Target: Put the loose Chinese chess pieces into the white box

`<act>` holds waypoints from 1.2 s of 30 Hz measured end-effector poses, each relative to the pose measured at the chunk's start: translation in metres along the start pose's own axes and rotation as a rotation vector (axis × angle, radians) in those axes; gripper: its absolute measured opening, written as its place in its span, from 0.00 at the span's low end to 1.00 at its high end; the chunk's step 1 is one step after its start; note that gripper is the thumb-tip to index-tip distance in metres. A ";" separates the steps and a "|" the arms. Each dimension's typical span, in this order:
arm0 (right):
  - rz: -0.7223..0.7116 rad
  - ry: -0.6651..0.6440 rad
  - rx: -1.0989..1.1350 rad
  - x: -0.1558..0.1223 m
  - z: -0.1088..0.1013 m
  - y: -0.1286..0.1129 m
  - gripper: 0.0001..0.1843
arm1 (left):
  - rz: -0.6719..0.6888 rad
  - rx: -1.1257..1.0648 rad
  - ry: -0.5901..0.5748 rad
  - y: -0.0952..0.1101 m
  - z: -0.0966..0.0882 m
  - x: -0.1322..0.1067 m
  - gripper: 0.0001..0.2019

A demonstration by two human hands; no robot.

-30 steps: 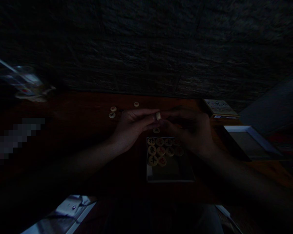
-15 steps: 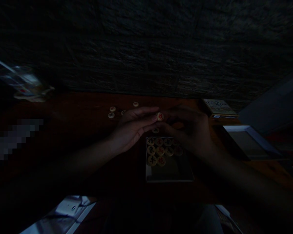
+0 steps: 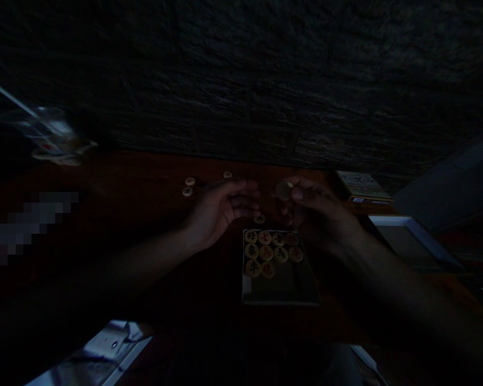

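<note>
The scene is very dark. My right hand pinches a round chess piece between thumb and fingers, held above the table. My left hand hovers just left of it with fingers loosely curled and nothing in them. Below both hands a shallow square box holds several round pieces with red and black characters, filling its far rows. One loose piece lies on the table just beyond the box.
Three loose pieces lie on the red-brown table at the far left of my hands. A printed box lid and a white-rimmed tray sit at the right. A clear container stands far left. A dark wall rises behind.
Both hands held the piece together before. Now my right hand alone holds it and has drawn right, and my left hand has let go.
</note>
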State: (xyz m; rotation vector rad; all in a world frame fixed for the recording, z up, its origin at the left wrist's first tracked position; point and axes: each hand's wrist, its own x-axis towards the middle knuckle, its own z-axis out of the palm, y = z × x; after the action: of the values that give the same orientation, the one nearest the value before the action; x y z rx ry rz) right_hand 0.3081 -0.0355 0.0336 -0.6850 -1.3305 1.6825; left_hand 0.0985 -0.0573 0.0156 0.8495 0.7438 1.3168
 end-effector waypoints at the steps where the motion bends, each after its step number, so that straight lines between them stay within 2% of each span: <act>1: -0.004 -0.003 0.006 0.000 0.000 0.000 0.12 | -0.003 -0.003 -0.017 0.000 0.000 0.000 0.07; 4: -0.055 0.037 -0.054 0.001 0.001 0.004 0.14 | -0.020 0.014 -0.083 -0.001 0.003 -0.001 0.07; 9: -0.277 0.100 -0.442 -0.001 0.003 0.009 0.16 | -0.036 0.120 -0.157 -0.004 0.004 -0.004 0.10; 13: -0.382 0.097 -0.740 -0.005 0.000 0.006 0.14 | -0.007 0.194 -0.119 -0.004 0.002 -0.004 0.11; 18: -0.441 0.079 -0.950 -0.008 0.000 0.002 0.13 | 0.000 0.198 -0.085 -0.005 0.002 -0.003 0.12; 23: -0.380 0.072 -1.011 -0.010 0.000 -0.009 0.10 | 0.037 0.203 -0.053 -0.004 0.000 0.001 0.11; 28: -0.281 -0.008 -1.099 -0.023 0.004 -0.032 0.08 | 0.072 0.158 -0.023 -0.001 -0.003 0.003 0.12; 31: -0.184 -0.066 -1.162 -0.041 0.012 -0.036 0.12 | 0.065 0.175 -0.019 -0.001 -0.003 0.002 0.11; 36: -0.120 -0.105 -1.232 -0.071 0.020 -0.024 0.21 | 0.057 0.204 -0.022 -0.002 0.000 0.001 0.10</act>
State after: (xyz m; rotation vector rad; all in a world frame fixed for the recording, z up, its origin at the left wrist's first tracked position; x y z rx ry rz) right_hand 0.3324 -0.1055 0.0558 -1.1400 -2.3989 0.6419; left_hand 0.0996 -0.0565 0.0141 1.0537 0.8517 1.2944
